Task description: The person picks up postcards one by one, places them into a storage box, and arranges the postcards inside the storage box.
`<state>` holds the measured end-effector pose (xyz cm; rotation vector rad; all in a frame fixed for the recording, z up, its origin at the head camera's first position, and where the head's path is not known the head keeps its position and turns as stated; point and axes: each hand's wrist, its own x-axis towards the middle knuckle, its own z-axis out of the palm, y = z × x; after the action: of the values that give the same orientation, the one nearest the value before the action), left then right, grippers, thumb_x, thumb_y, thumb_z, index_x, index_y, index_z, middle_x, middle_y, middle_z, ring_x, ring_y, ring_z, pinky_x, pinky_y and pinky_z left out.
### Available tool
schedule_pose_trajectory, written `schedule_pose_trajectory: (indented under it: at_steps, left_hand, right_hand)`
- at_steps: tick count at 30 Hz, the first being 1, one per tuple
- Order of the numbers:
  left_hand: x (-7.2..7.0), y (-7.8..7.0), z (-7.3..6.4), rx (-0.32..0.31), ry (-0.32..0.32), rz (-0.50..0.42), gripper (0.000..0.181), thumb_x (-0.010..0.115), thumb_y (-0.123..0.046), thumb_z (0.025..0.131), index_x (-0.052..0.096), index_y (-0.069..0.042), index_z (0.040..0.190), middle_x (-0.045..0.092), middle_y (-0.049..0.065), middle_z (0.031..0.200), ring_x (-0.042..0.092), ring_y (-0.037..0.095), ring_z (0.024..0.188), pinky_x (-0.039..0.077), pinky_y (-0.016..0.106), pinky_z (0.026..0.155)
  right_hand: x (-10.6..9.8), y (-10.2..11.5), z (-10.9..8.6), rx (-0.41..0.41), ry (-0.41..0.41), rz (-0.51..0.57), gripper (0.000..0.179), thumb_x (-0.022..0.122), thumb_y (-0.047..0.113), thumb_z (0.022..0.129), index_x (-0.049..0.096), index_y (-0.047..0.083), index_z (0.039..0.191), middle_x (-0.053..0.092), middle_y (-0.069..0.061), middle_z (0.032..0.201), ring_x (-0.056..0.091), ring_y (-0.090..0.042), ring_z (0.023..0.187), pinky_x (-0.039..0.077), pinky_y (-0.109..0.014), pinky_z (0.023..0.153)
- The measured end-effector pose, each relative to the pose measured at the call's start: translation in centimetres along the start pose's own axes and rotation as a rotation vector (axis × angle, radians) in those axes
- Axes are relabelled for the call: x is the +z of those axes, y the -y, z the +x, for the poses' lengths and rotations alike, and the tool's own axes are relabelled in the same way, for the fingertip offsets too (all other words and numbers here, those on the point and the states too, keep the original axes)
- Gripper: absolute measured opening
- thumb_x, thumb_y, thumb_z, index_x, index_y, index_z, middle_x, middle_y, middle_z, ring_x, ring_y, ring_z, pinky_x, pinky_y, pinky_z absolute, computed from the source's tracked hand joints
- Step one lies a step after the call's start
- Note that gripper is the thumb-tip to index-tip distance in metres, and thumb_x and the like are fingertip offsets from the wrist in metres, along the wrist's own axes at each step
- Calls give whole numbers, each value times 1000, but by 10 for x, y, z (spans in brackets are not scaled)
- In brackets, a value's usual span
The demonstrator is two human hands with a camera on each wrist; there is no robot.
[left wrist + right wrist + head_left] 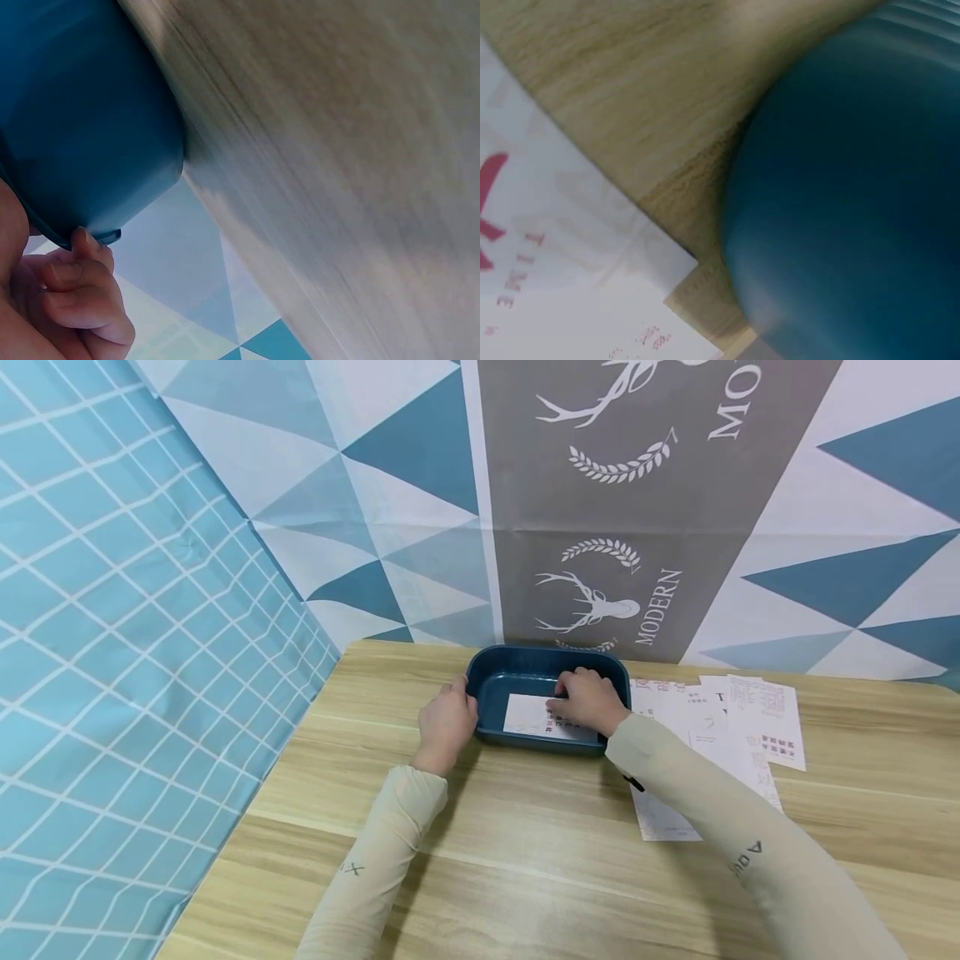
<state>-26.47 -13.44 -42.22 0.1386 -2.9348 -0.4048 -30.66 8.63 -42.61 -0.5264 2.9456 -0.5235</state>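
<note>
A dark blue rectangular basin [517,658] stands on the wooden table near the wall. My left hand [448,718] grips its left rim; in the left wrist view, curled fingers [82,292] meet the rim. Inside the basin is a white printed card [527,714] with dark red characters. My right hand [588,697] reaches over the basin's right side and holds the card, fingers bent at its upper part. Part of the card is hidden under that hand. The right wrist view shows the outer wall of the basin [840,195], but not the right hand.
Several printed white sheets [738,739] lie overlapping on the table [525,843] just right of the basin, partly under the right forearm. A patterned wall covering [420,510] rises behind the table, and a blue gridded one [112,652] stands along the left.
</note>
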Motion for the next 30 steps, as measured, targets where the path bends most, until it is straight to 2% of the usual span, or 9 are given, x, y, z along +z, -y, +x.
schedule_pose_trajectory:
  at_steps: [4, 8, 20, 30]
  left_hand:
    - [0, -1, -1, 2, -3, -7, 37, 50, -21, 93, 55, -8, 127, 66, 13, 107, 65, 29, 80, 53, 45, 68]
    - [0, -2, -1, 3, -5, -15, 37, 51, -21, 93, 55, -8, 127, 66, 13, 107, 65, 29, 80, 53, 45, 68]
    - [0, 3, 1, 13, -23, -12, 36, 50, -20, 93, 55, -7, 126, 66, 15, 106, 65, 31, 79, 53, 46, 66]
    - [0, 2, 2, 21, -9, -21, 36, 49, -20, 93, 55, -7, 126, 66, 16, 105, 65, 31, 80, 53, 47, 66]
  right_hand:
    - [-8, -1, -8, -2, -23, 28, 26, 59, 32, 89, 63, 8, 98, 58, -11, 91, 51, -21, 71, 42, -33, 60]
    - [-17, -2, -16, 7, -66, 62, 23, 57, 30, 90, 64, 8, 93, 58, -10, 88, 50, -20, 65, 40, -31, 57]
    - [-42, -18, -34, 55, -156, 84, 26, 57, 29, 90, 65, 4, 94, 58, -12, 88, 51, -23, 71, 42, -31, 59]
    - [-51, -30, -46, 103, -158, 94, 29, 55, 31, 91, 62, 5, 99, 56, -12, 91, 52, -24, 73, 42, -33, 62]
